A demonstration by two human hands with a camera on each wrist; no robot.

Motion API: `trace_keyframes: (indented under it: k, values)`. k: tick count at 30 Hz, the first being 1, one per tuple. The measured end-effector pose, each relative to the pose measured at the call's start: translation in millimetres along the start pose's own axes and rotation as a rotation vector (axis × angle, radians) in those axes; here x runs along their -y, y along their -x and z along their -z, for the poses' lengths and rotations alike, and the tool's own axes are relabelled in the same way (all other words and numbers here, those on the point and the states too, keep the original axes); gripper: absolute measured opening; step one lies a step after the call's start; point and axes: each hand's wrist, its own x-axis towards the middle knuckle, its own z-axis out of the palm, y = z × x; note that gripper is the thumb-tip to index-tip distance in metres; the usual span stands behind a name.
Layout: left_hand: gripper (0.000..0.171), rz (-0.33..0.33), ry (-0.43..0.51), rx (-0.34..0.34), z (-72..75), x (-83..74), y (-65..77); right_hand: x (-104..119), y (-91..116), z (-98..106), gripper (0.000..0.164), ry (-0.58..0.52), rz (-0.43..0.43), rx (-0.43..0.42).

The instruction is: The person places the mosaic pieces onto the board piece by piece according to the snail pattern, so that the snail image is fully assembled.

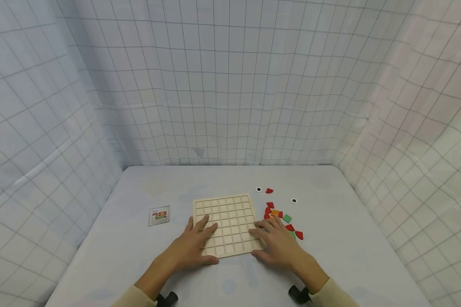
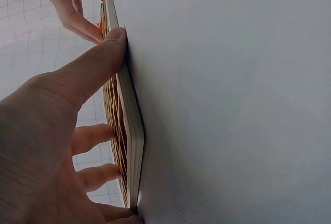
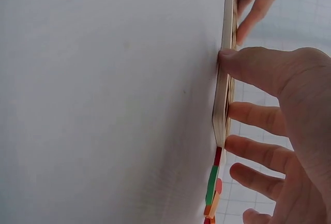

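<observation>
A pale wooden grid board point(image 1: 229, 221) lies flat on the table, slightly turned. My left hand point(image 1: 190, 247) rests on its left part, fingers spread over the squares and thumb at the near edge. In the left wrist view, the left thumb point(image 2: 98, 66) touches the board's side. My right hand point(image 1: 280, 247) lies over the near right corner, fingertips on the grid. Its thumb point(image 3: 256, 66) meets the near edge in the right wrist view. Several red pieces point(image 1: 290, 227), green pieces point(image 1: 287, 218) and orange pieces point(image 1: 275, 212) lie beside the right hand, which partly hides some.
A small picture card point(image 1: 159, 215) showing a colored figure on a grid lies left of the board. Two white discs with black centers, one an eye-like disc point(image 1: 294, 201), lie at the right back. Checked curtains point(image 1: 230, 85) surround the white table point(image 1: 230, 283).
</observation>
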Motion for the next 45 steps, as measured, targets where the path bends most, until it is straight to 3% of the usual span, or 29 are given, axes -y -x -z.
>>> trace_keyframes:
  k: [9, 14, 26, 29, 31, 35, 38, 45]
  values:
    - [0.106, -0.043, 0.035, 0.010, -4.7, 2.8, -10.3, -0.9, 4.7, 7.3, 0.059, -0.002, -0.057, 0.013]
    - [0.105, -0.061, 0.039, 0.029, -7.0, 4.3, -14.8, -2.3, 6.8, 10.5, 0.056, 0.005, -0.043, 0.001]
    - [0.106, -0.061, 0.042, 0.027, -9.0, 2.2, -12.4, -18.9, -1.5, 16.9, 0.041, -0.078, -0.047, 0.012]
    - [0.106, -0.062, 0.027, 0.029, -8.2, 1.7, -12.9, -31.1, -11.7, 20.7, 0.041, -0.111, -0.032, -0.043]
    - [0.106, -0.065, 0.024, 0.020, -6.2, 0.8, -13.9, -50.7, -24.0, 17.8, 0.042, -0.137, 0.001, -0.109]
    - [0.105, -0.056, 0.024, 0.015, -5.0, 1.1, -13.2, -71.7, -51.4, 23.1, 0.040, -0.164, -0.028, -0.171]
    - [0.105, -0.051, 0.023, 0.019, -6.8, 1.4, -12.2, -76.1, -69.8, 29.9, 0.039, -0.163, -0.121, -0.145]
    - [0.104, -0.066, 0.025, 0.011, -8.7, -2.2, -12.2, -97.5, -100.2, 25.8, 0.040, -0.178, -0.213, -0.095]
